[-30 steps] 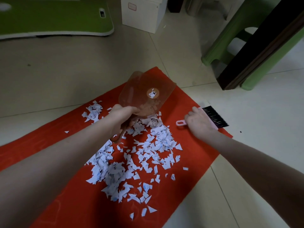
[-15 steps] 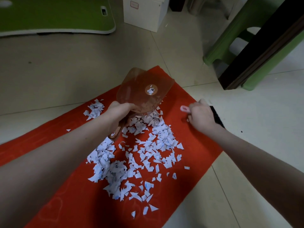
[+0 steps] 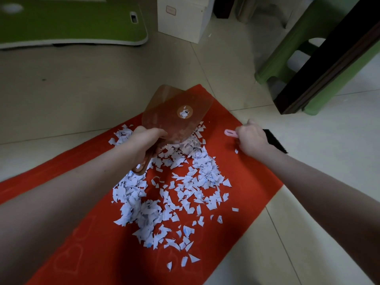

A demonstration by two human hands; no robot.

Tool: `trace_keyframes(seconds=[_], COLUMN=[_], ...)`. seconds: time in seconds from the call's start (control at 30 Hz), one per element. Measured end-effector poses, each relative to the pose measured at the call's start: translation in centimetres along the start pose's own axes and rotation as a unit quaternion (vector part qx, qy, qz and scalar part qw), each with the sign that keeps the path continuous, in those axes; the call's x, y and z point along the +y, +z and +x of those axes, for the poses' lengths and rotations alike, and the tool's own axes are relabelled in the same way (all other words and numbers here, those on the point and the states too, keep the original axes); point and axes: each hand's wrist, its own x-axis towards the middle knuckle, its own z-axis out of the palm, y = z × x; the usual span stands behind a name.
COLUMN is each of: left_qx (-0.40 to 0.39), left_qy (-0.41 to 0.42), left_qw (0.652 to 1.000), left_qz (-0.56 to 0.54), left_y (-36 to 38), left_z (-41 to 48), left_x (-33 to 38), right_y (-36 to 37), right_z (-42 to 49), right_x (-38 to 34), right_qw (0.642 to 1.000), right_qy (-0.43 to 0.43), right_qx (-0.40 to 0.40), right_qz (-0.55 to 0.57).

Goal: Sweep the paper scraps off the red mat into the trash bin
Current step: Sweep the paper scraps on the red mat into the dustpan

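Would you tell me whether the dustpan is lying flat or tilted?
Tilted: the left hand holds the dustpan by its handle, far edge raised off the mat.

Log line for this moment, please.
left hand: holds dustpan, raised | right hand: grips brush | paper scraps: scattered on red mat

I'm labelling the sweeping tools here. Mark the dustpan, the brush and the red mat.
dustpan (image 3: 164,120): head view, on the flat translucent pan.
brush (image 3: 275,141): head view, on the black bristles.
red mat (image 3: 246,171): head view, on bare red surface near its right edge.
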Motion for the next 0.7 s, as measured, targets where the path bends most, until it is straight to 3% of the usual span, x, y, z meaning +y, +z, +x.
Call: trace_keyframes(seconds=[0.13,0.47,0.6,0.7], left_qx=[-0.005,-0.003,0.006,0.007], left_qy=[0.000,-0.001,-0.005,-0.005], left_qw=[1.000,1.000,1.000,1.000], left_qz=[-0.006,-0.006,-0.007,-0.005], left_y=[0.2,0.3,0.1,-0.2], left_z=[0.1,0.0,0.0,-0.1], left_x=[0.0,-0.1,0.1,0.1], right_y=[2.4,3.8,0.8,-2.8], right_z=[0.2,-0.1,-0.9,-1.7], right_x=[-0.2,1.0,-0.8,-3.1], right_qw=[0.997,0.998,0.975,0.926], right_qy=[-0.035,-0.038,-0.040,-0.067], right_qx=[-0.054,-0.042,0.041,0.002], right_qz=[-0.030,0.028,0.214,0.372])
